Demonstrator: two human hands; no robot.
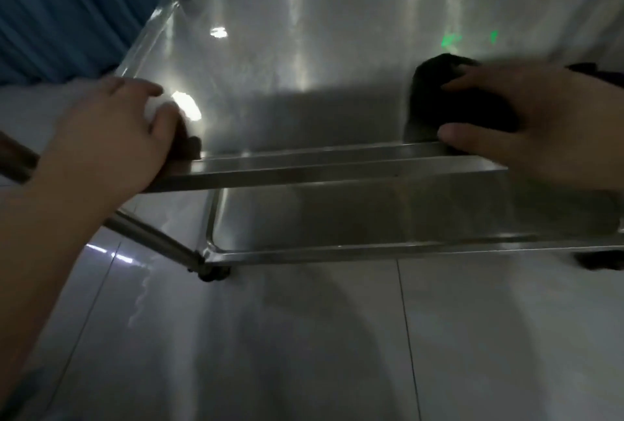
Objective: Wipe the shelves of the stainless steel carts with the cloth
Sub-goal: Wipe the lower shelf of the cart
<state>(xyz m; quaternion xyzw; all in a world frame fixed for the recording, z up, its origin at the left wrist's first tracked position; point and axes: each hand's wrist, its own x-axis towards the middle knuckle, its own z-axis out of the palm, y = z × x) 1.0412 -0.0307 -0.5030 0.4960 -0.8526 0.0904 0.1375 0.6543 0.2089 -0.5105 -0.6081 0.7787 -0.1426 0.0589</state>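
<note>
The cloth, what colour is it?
Black. The cloth shows dark under the right hand on the top shelf, in the head view.

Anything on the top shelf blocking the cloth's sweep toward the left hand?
Nothing visible. The right hand holds the dark cloth on the top shelf; bare steel runs to the left hand gripping the near-left corner.

The single head view looks steeply down, close over the stainless steel cart's top shelf [287, 82] toward the tiled floor [304, 336].
</note>
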